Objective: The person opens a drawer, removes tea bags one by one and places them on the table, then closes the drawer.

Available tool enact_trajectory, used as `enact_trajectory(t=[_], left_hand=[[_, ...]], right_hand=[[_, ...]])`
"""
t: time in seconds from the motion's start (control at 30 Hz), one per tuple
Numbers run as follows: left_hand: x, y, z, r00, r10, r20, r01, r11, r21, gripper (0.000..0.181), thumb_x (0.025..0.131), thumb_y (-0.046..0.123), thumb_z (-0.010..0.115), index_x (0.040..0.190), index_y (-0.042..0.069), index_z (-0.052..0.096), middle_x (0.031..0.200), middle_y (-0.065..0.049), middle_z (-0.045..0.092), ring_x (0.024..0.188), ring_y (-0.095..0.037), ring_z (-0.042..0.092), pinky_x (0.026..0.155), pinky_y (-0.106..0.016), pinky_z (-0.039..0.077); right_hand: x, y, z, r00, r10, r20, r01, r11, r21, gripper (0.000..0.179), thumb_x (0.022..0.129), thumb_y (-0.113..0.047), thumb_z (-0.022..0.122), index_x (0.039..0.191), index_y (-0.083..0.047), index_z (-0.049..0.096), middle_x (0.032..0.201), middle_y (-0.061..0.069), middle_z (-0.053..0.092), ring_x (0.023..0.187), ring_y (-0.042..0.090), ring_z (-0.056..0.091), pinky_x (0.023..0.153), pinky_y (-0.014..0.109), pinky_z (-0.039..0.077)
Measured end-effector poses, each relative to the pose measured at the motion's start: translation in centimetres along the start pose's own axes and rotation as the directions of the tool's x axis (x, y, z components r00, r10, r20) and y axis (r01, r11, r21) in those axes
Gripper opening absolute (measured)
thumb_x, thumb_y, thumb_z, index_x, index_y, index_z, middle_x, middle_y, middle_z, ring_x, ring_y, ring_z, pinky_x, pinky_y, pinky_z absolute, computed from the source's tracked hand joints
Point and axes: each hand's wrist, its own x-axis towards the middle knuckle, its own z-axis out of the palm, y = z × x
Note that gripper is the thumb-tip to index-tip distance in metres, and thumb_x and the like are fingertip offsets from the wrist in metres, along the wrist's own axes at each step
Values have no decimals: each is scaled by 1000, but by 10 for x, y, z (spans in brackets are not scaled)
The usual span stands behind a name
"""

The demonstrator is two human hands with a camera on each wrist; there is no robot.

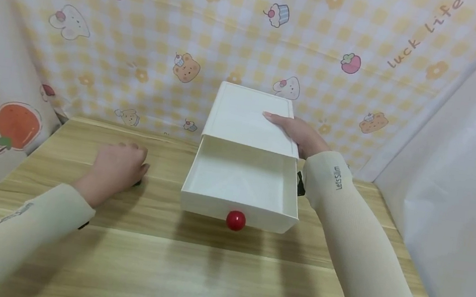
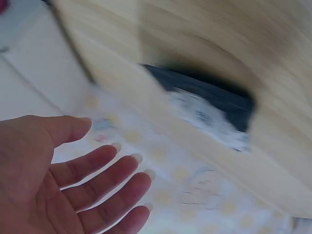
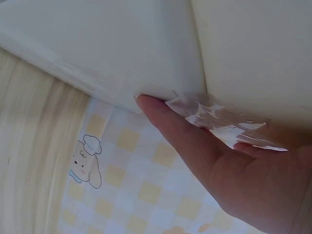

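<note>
A white drawer box (image 1: 253,118) is tilted above the wooden table, its drawer (image 1: 241,176) pulled out toward me, the bare inside showing. A round red knob (image 1: 236,220) sits on the drawer's front. My right hand (image 1: 301,131) grips the box's right side, thumb on the top face and the other fingers partly hidden behind it. Crumpled clear tape (image 3: 229,122) shows by those fingers in the right wrist view. My left hand (image 1: 120,165) is over the table at left, fingers loosely bent, holding nothing. Beyond its fingertips lies a blurred black-and-white flat packet (image 2: 209,105), mostly hidden in the head view.
The wood-grain table (image 1: 150,267) spreads below both hands. A yellow-checked curtain (image 1: 152,47) with cartoon prints hangs along the back edge. White cloths (image 1: 457,162) close off the left and right sides.
</note>
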Motion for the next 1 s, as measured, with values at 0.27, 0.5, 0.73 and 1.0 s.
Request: enact_trajectory(t=[0.27, 0.5, 0.73, 1.0], left_hand=[[-26, 37, -33, 999, 47, 12, -44, 983, -181, 26, 91, 26, 74, 75, 7, 67, 64, -2, 63, 51, -12, 51, 42, -29, 44], [-48, 68, -52, 965, 50, 257, 82, 874, -478, 24, 98, 37, 65, 91, 16, 75, 82, 6, 73, 58, -5, 57, 52, -26, 47], [-64, 92, -58, 932, 184, 311, 86, 722, -686, 32, 98, 52, 59, 77, 29, 67, 65, 15, 58, 53, -2, 47, 50, -23, 41], [-64, 121, -57, 850, 416, 324, 184, 341, -922, 36, 107, 46, 44, 104, 22, 71, 85, 8, 70, 81, -10, 66, 71, -27, 55]], right_hand=[[0, -3, 1, 999, -34, 10, 34, 999, 6, 68, 95, -56, 60, 145, -15, 40, 105, 6, 71, 82, 18, 75, 77, 40, 63], [-1, -1, 1, 1000, -10, -3, 10, 1000, -9, 68, 95, -57, 60, 144, -15, 40, 104, 6, 70, 81, 19, 75, 77, 42, 63], [1, 3, -1, 1000, -11, 4, 11, 1000, 3, 70, 95, -57, 61, 145, -13, 39, 103, 6, 70, 80, 19, 75, 76, 41, 63], [2, 3, -1, 1000, -31, -2, 31, 1000, 5, 65, 95, -56, 61, 142, -16, 42, 101, 5, 71, 79, 18, 75, 75, 39, 63]])
